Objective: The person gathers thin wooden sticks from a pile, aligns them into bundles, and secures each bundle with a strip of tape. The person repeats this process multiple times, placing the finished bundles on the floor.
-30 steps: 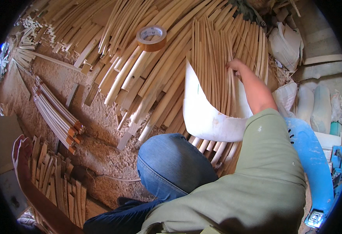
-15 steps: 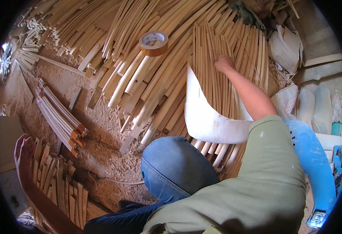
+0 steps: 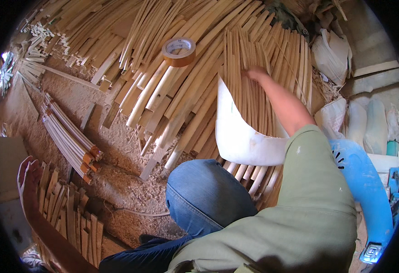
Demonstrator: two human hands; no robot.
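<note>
Fingers bent, my right hand (image 3: 256, 73) reaches down onto a heap of thin wooden strips (image 3: 249, 102) and pinches at one of them; its fingertips are partly hidden. Below this hand a white curved plastic sheet (image 3: 240, 144) cradles the near ends of the strips. My left hand (image 3: 29, 179) is at the far left with its fingers loosely apart and nothing in it. Beside it stands a bunch of short, rough wooden slats (image 3: 69, 209). A roll of brown tape (image 3: 179, 55) rests on thicker wooden sticks left of my right hand.
Long wooden sticks (image 3: 195, 95) are heaped across the far side. A taped bundle of pale rods (image 3: 67, 136) lies on the sawdust-covered floor (image 3: 122, 191). To my right are a blue plastic piece (image 3: 363, 191) and white sacks (image 3: 330, 57). My jeans-clad knee (image 3: 208, 193) is raised in the middle.
My right hand has shifted slightly left over the thin strips, its fingers now pointing more to the left. My left hand has hardly moved.
</note>
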